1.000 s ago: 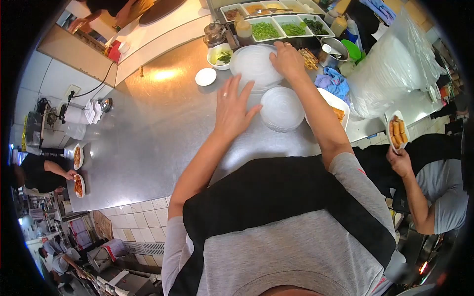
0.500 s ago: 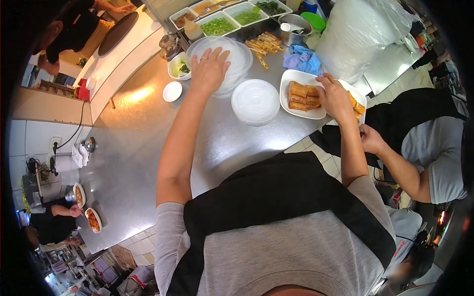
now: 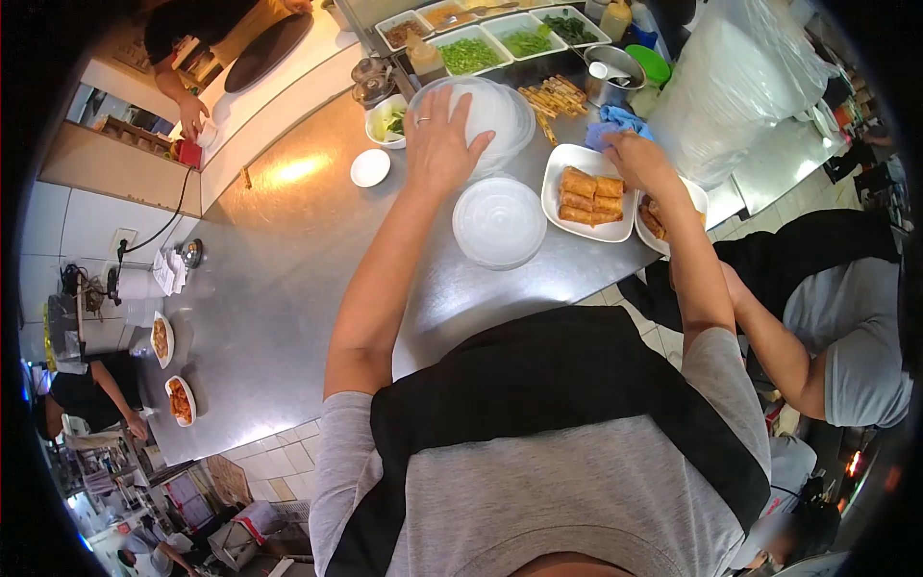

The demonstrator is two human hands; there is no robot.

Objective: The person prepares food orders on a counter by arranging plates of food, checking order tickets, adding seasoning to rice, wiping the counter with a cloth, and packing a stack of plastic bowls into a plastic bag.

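Note:
My left hand [image 3: 444, 142] lies with fingers spread on a stack of clear round plastic lids [image 3: 490, 120]. My right hand [image 3: 646, 163] reaches over the gap between two white plates, its fingers bent together on a blue cloth [image 3: 625, 119]. Below it, one white plate [image 3: 555, 204] holds several fried rolls [image 3: 591, 197] in rows. A second white plate [image 3: 694, 197] with rolls is partly hidden under my right wrist. A round lidded plastic container [image 3: 499, 222] stands between the lid stack and the first plate.
Behind are trays of chopped greens [image 3: 469, 55], a bundle of thin rolled sticks [image 3: 558, 96], a metal pot [image 3: 615, 77] and a large plastic-wrapped stack [image 3: 731, 96]. A small white bowl [image 3: 370, 168] sits left. A co-worker's arm [image 3: 774, 322] is close on my right.
My right hand has left the rolls on the first plate and moved up to the blue cloth. My left hand stays on the lids, with its thumb spread wider. The view has shifted slightly.

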